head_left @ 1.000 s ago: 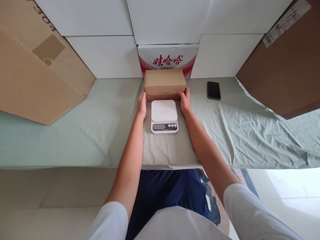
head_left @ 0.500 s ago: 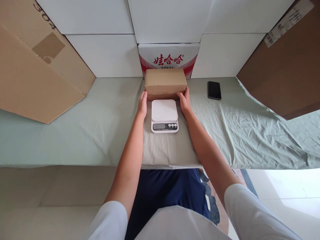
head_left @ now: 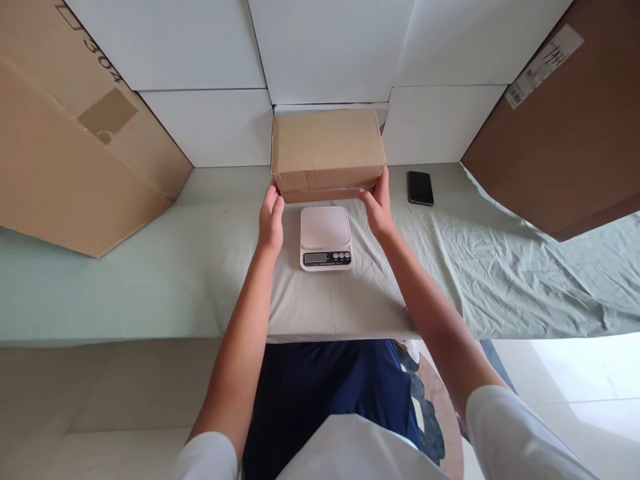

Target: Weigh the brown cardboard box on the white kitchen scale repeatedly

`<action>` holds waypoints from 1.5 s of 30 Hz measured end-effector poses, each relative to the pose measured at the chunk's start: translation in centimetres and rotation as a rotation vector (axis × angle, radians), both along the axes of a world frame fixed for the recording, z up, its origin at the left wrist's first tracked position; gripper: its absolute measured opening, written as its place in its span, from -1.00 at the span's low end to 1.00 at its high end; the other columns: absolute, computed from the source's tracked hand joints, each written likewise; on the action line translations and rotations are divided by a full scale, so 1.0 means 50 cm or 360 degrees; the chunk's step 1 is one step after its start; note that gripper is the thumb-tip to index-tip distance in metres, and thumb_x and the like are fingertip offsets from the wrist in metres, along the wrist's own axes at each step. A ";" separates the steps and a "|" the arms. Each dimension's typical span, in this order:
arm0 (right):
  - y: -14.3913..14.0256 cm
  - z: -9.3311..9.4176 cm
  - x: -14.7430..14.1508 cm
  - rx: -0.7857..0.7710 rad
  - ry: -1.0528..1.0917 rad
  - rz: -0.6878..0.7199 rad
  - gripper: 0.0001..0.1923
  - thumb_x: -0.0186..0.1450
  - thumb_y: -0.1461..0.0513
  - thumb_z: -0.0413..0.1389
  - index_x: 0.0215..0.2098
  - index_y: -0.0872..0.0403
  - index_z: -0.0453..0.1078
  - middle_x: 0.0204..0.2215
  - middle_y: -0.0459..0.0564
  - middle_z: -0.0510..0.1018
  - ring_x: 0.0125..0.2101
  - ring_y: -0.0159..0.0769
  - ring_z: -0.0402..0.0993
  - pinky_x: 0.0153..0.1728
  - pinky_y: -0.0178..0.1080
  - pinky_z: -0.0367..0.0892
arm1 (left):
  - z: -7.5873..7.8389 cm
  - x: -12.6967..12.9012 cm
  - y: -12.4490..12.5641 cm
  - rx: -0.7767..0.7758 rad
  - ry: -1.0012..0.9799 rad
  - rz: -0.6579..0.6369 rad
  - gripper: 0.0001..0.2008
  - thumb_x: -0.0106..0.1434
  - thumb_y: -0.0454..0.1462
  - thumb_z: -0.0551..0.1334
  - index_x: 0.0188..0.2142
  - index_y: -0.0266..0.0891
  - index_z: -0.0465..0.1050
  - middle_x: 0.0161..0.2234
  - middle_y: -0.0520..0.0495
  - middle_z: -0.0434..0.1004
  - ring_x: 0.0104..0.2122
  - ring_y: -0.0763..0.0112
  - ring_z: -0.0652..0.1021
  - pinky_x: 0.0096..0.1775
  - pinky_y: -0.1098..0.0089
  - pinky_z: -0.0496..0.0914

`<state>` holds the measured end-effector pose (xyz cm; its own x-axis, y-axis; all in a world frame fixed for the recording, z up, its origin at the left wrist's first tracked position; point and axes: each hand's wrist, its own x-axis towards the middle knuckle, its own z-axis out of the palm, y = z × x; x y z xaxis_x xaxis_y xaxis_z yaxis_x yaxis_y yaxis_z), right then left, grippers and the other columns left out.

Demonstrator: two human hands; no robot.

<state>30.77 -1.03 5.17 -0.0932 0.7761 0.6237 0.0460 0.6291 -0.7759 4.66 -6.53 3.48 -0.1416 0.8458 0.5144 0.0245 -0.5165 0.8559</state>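
A small brown cardboard box [head_left: 327, 152] is held off the table between both hands, just behind and above a white kitchen scale [head_left: 325, 237]. My left hand [head_left: 271, 219] grips its lower left edge and my right hand [head_left: 379, 207] grips its lower right edge. The scale sits on the pale green cloth [head_left: 200, 267] with its display and buttons facing me; its platform has nothing on it.
A black phone [head_left: 419, 187] lies on the cloth to the right of the box. Large brown cartons lean in at the left [head_left: 75, 147] and right [head_left: 565, 133]. White boxes [head_left: 325, 47] form the back wall.
Both hands have lifted the cardboard box off the table; it now sits higher in view and hides the red-printed carton behind it.
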 end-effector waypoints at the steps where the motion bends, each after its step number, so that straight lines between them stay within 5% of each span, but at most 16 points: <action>1: -0.027 0.003 0.009 0.0030 -0.0022 0.0025 -0.14 0.27 -0.21 0.16 0.43 -0.22 0.03 0.45 -0.06 0.22 0.48 0.04 0.07 0.53 0.19 0.01 | 0.005 -0.001 -0.030 -0.0015 -0.0003 -0.0026 -0.37 0.40 0.18 0.15 0.33 -0.03 0.35 0.39 -0.14 0.39 0.45 0.09 0.31 0.45 0.10 0.18; 6: -0.152 -0.030 0.029 -0.0143 0.0009 0.0017 -0.20 0.29 -0.17 0.18 0.41 -0.24 0.09 0.38 -0.03 0.29 0.37 0.06 0.23 0.45 0.20 0.18 | -0.010 0.001 -0.155 -0.0120 -0.0010 -0.0059 -0.26 0.35 0.21 0.19 0.38 -0.07 0.31 0.43 -0.20 0.31 0.48 0.01 0.24 0.46 0.04 0.15; 11: -0.199 -0.064 0.014 -0.0325 0.0138 0.0019 -0.34 0.31 -0.11 0.19 0.32 -0.22 0.21 0.30 -0.01 0.38 0.34 0.03 0.30 0.41 0.14 0.26 | -0.046 0.015 -0.171 -0.0295 -0.0075 -0.0025 -0.25 0.32 0.24 0.20 0.34 -0.08 0.37 0.43 -0.22 0.32 0.48 0.00 0.23 0.46 0.07 0.13; 27: -0.200 -0.076 0.010 -0.0419 0.0105 0.0012 -0.41 0.29 -0.08 0.19 0.24 -0.17 0.26 0.28 0.00 0.41 0.25 -0.03 0.37 0.29 0.09 0.38 | -0.070 0.025 -0.173 -0.0389 -0.0163 0.0127 -0.33 0.35 0.14 0.24 0.33 -0.10 0.40 0.40 -0.19 0.39 0.44 0.04 0.33 0.44 0.05 0.20; 33: -0.173 -0.094 0.043 -0.0358 0.0327 -0.0236 -0.26 0.33 -0.11 0.11 0.41 -0.25 0.05 0.51 -0.03 0.13 0.52 -0.05 0.07 0.50 0.22 0.03 | -0.076 0.001 -0.169 -0.0264 -0.0204 0.0288 -0.26 0.32 0.16 0.26 0.37 -0.10 0.33 0.49 -0.19 0.21 0.50 0.06 0.19 0.48 0.12 0.12; 38: -0.123 -0.102 0.093 -0.0671 0.0700 -0.0523 -0.30 0.30 -0.11 -0.04 0.37 -0.21 0.02 0.50 0.08 0.13 0.49 -0.01 0.17 0.40 0.28 0.17 | -0.086 -0.034 -0.158 -0.0306 -0.0305 0.0436 -0.24 0.32 0.21 0.19 0.38 -0.07 0.30 0.52 -0.14 0.12 0.53 0.12 0.09 0.50 0.12 0.06; 45: -0.106 -0.099 0.083 -0.0932 0.0863 -0.0421 -0.27 0.17 -0.11 0.07 0.27 -0.11 0.15 0.45 0.13 0.22 0.44 -0.04 0.25 0.40 0.16 0.21 | -0.101 -0.032 -0.143 -0.0376 -0.0326 0.0408 -0.22 0.29 0.23 0.20 0.37 -0.06 0.29 0.52 -0.14 0.12 0.53 0.11 0.09 0.51 0.12 0.05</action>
